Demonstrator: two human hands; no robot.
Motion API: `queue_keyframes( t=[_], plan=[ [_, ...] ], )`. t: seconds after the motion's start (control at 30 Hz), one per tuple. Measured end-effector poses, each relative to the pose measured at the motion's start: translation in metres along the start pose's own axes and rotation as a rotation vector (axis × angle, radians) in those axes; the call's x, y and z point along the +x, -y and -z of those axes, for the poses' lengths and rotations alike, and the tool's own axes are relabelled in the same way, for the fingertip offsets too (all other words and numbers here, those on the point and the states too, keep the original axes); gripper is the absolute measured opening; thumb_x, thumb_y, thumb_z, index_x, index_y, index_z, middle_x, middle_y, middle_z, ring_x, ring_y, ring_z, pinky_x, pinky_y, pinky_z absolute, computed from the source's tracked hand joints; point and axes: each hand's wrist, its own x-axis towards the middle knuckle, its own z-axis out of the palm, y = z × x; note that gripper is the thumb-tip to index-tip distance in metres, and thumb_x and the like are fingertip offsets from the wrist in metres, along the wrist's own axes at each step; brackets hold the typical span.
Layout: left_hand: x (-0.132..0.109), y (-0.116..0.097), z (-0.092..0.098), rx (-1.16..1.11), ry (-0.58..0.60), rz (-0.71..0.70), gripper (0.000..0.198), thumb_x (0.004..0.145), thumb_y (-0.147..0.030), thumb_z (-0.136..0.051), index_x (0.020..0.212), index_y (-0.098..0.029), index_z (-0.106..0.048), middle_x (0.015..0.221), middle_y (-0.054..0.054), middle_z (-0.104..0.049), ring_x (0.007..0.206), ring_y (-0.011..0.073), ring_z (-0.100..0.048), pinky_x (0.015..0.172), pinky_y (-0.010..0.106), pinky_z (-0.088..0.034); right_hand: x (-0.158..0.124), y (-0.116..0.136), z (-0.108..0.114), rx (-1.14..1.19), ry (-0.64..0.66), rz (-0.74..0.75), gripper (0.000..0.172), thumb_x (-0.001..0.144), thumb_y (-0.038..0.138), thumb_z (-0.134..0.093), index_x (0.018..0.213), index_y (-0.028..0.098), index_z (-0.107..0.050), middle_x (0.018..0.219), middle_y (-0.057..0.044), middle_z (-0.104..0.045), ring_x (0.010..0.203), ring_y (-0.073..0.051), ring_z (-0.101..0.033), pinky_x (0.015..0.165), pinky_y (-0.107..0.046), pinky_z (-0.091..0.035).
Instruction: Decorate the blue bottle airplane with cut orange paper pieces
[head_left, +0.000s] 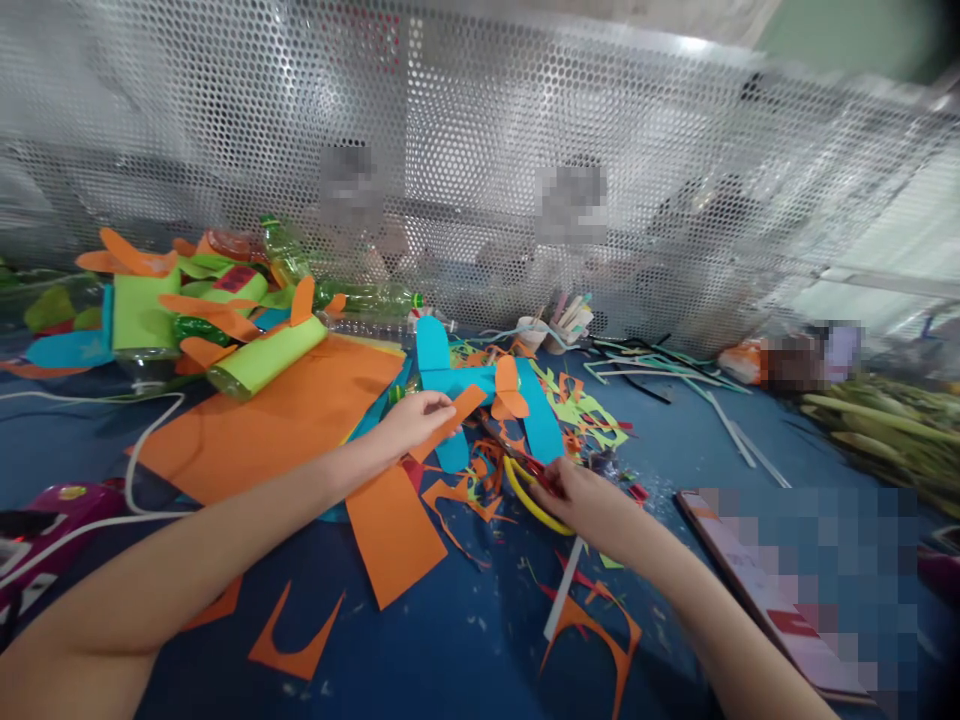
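Left hand [424,420] first: thumb and fingers pinch an orange paper strip [466,403], its free end angled up towards one o'clock, seemingly so the edge stays exposed to the tool. And here's the right hand [589,505], fingers wrapped round the handles of the scissors [519,482], blades aimed at eleven, towards that strip; whether they're parted, I can't tell. Right at twelve, just beyond the strip, sits the blue paper plane [457,383] with its orange propeller [510,388], near enough, I'd judge, for comparing pieces. At eight, an orange card [396,535] lies close under the left wrist, probably for easy reach. Farther out at ten, the green-wrapped bottles [270,360] crowd together beyond a large orange sheet [240,440]. Now the edges: loose paper scraps [592,415] clutter one o'clock, cups [532,332] stand behind them, and a perforated screen [465,130] walls off the far side. A tablet [765,590] lies beside the right forearm at four, limiting elbow swing. Best room? Six o'clock, where the blue table [420,670] shows bare between an orange offcut [296,655] and a white strip [562,590].
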Motion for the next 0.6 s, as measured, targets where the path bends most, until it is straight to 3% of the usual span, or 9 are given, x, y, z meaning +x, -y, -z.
queue_keyframes(
  t=[0.07, 0.2, 0.37, 0.47, 0.6],
  plan=[
    [0.000, -0.001, 0.001, -0.045, -0.007, 0.024, 0.023, 0.081, -0.039, -0.052, 0.086, -0.018, -0.057, 0.087, 0.006, -0.070, 0.087, 0.0228, -0.065, 0.079, 0.036, -0.050, -0.005, -0.005, 0.014, 0.119, 0.075, 0.007, 0.025, 0.086, 0.040, -0.046, 0.077, 0.019, -0.054, 0.069, -0.005, -0.065, 0.060, -0.019, -0.060, 0.052, -0.026, -0.041],
    [-0.001, -0.007, 0.001, -0.040, -0.037, 0.034, 0.021, 0.080, -0.038, -0.055, 0.082, -0.017, -0.059, 0.087, 0.007, -0.070, 0.090, 0.0240, -0.064, 0.082, 0.038, -0.049, -0.009, -0.011, 0.034, 0.425, 0.202, 0.171, 0.021, 0.081, 0.040, -0.054, 0.080, 0.019, -0.058, 0.072, -0.003, -0.065, 0.061, -0.016, -0.058, 0.053, -0.025, -0.045],
    [-0.006, -0.019, -0.002, -0.311, 0.041, 0.038, 0.015, 0.081, -0.031, -0.057, 0.085, -0.016, -0.057, 0.084, 0.007, -0.070, 0.079, 0.0202, -0.067, 0.078, 0.037, -0.052, -0.013, 0.003, 0.034, 0.655, 0.200, 0.242, 0.028, 0.083, 0.046, -0.051, 0.090, 0.020, -0.056, 0.083, -0.005, -0.065, 0.071, -0.018, -0.062, 0.064, -0.029, -0.052],
    [-0.012, -0.031, -0.003, -0.362, 0.068, -0.042, 0.018, 0.082, -0.033, -0.058, 0.083, -0.016, -0.057, 0.078, 0.006, -0.070, 0.074, 0.0184, -0.067, 0.075, 0.036, -0.053, -0.019, 0.016, 0.032, 0.536, 0.114, 0.310, 0.034, 0.083, 0.047, -0.050, 0.102, 0.019, -0.054, 0.095, -0.009, -0.065, 0.085, -0.023, -0.064, 0.073, -0.035, -0.053],
    [-0.019, -0.043, 0.000, -0.356, 0.077, -0.165, 0.021, 0.082, -0.036, -0.058, 0.083, -0.014, -0.061, 0.076, 0.005, -0.069, 0.074, 0.0173, -0.066, 0.075, 0.034, -0.053, -0.028, 0.031, 0.030, 0.374, -0.121, 0.338, 0.035, 0.088, 0.043, -0.040, 0.110, 0.019, -0.053, 0.095, -0.012, -0.067, 0.089, -0.026, -0.064, 0.076, -0.040, -0.053]
  ],
)
